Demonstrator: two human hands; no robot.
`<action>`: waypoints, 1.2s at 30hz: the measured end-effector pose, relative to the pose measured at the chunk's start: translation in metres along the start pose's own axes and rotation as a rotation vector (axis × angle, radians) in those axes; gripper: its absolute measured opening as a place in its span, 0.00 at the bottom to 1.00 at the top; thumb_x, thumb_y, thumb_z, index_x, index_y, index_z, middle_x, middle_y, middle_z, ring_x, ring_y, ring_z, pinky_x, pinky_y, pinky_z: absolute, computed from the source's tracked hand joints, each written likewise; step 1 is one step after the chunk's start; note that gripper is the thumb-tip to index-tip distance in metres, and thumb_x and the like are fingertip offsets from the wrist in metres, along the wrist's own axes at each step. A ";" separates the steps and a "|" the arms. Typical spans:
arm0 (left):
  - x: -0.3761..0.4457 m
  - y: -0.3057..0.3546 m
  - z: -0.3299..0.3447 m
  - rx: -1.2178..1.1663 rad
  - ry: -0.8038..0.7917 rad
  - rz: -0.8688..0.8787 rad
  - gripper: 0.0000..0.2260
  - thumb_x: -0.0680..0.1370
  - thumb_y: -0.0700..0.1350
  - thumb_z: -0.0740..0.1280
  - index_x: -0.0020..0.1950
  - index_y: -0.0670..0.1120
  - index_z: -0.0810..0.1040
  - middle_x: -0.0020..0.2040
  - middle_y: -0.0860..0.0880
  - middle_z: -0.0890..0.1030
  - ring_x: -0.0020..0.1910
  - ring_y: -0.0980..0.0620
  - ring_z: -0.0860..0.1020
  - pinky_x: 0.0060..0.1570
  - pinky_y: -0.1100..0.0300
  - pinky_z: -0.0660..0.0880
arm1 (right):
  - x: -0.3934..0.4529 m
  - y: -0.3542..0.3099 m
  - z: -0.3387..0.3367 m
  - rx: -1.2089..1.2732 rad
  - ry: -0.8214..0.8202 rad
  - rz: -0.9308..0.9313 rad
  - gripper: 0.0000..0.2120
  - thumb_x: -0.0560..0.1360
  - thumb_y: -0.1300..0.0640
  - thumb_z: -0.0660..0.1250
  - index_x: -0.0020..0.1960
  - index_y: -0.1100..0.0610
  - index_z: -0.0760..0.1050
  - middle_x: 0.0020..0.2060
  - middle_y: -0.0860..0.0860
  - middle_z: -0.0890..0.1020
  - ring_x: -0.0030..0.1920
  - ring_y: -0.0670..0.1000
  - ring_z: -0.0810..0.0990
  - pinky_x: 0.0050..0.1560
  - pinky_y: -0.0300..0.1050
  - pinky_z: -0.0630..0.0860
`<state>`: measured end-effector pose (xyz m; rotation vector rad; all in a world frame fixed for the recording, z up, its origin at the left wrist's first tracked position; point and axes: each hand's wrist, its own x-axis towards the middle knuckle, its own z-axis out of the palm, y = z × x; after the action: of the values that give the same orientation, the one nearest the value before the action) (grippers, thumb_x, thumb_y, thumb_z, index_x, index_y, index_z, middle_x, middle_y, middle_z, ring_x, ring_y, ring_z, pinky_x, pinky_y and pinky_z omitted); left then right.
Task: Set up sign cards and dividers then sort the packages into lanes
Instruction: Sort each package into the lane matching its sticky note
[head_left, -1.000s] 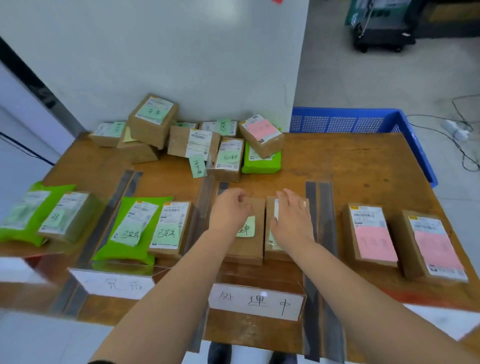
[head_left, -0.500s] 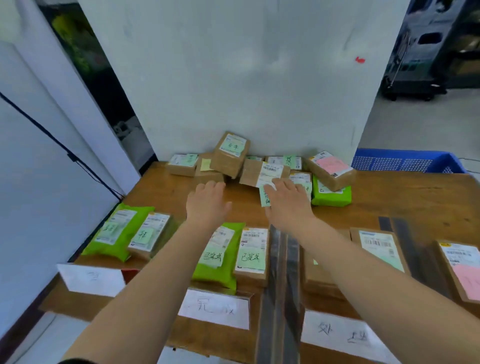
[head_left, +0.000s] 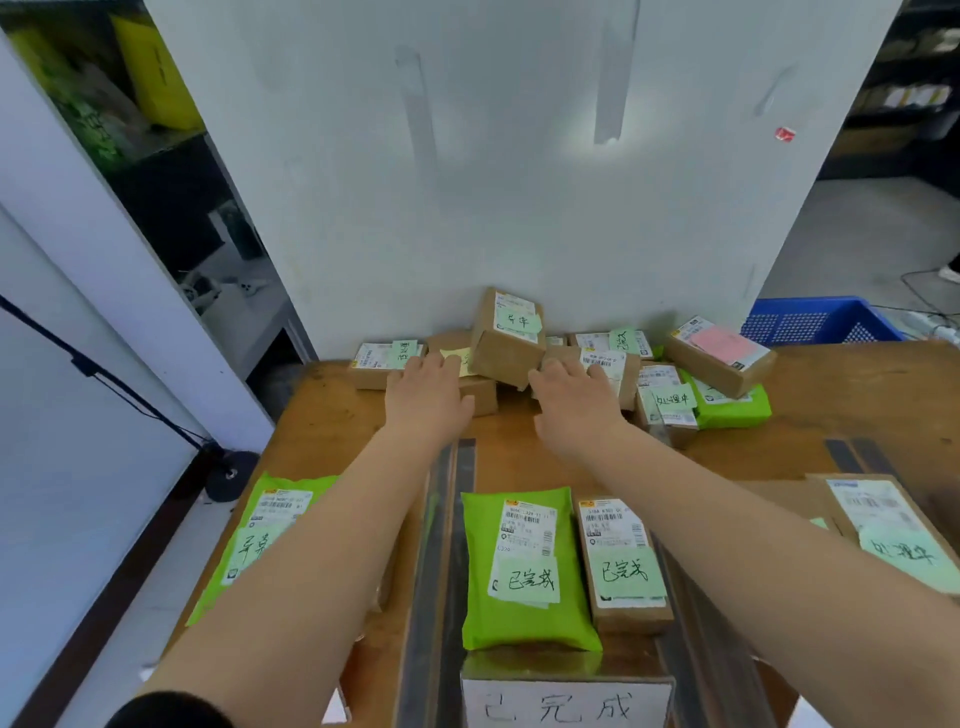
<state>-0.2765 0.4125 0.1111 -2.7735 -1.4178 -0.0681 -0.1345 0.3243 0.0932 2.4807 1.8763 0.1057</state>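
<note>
A pile of unsorted packages lies against the white wall at the back of the wooden table (head_left: 332, 415). A tilted brown box with a green note (head_left: 506, 338) sits on top of it. My left hand (head_left: 428, 397) lies with fingers stretched on a flat brown box with a yellow note (head_left: 480, 395), just left of the tilted box. On the other side, my right hand (head_left: 574, 405) reaches flat onto a brown box with a white label (head_left: 610, 366). Neither hand lifts anything. Clear divider strips (head_left: 441, 545) run toward me, and a white sign card (head_left: 566, 706) stands at the front.
Sorted lanes hold a green mailer (head_left: 524, 566) beside a brown box (head_left: 623, 566), another green mailer (head_left: 260, 530) at the left, and a labelled box (head_left: 893, 525) at the right. A pink-labelled box (head_left: 719, 353) tops the pile's right end. A blue crate (head_left: 815, 319) stands beyond the table.
Both hands left the two brown boxes in the middle lane and reached forward to the pile at the back. The view swung left and upward.
</note>
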 end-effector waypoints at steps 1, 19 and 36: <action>0.009 -0.002 0.001 -0.002 -0.005 0.010 0.21 0.78 0.51 0.57 0.69 0.45 0.65 0.66 0.45 0.70 0.66 0.44 0.67 0.63 0.48 0.65 | 0.009 0.000 0.002 0.001 -0.004 0.004 0.19 0.75 0.55 0.59 0.64 0.56 0.66 0.63 0.54 0.70 0.65 0.57 0.67 0.62 0.52 0.64; 0.176 0.017 0.090 -0.601 -0.046 -0.153 0.27 0.76 0.59 0.61 0.72 0.48 0.63 0.69 0.48 0.70 0.68 0.47 0.68 0.64 0.47 0.70 | 0.173 0.043 0.076 1.051 0.037 0.533 0.20 0.77 0.55 0.62 0.68 0.57 0.68 0.64 0.54 0.75 0.61 0.54 0.74 0.50 0.41 0.68; 0.090 -0.067 0.049 -1.176 0.241 -0.376 0.23 0.72 0.44 0.72 0.66 0.47 0.71 0.60 0.53 0.77 0.55 0.58 0.74 0.43 0.75 0.75 | 0.150 -0.053 0.036 1.337 0.293 0.459 0.15 0.76 0.56 0.66 0.62 0.54 0.73 0.54 0.50 0.80 0.54 0.48 0.80 0.53 0.48 0.80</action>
<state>-0.2764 0.5265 0.0666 -2.8823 -2.2851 -1.6563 -0.1422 0.4842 0.0594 3.8364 1.6191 -1.2278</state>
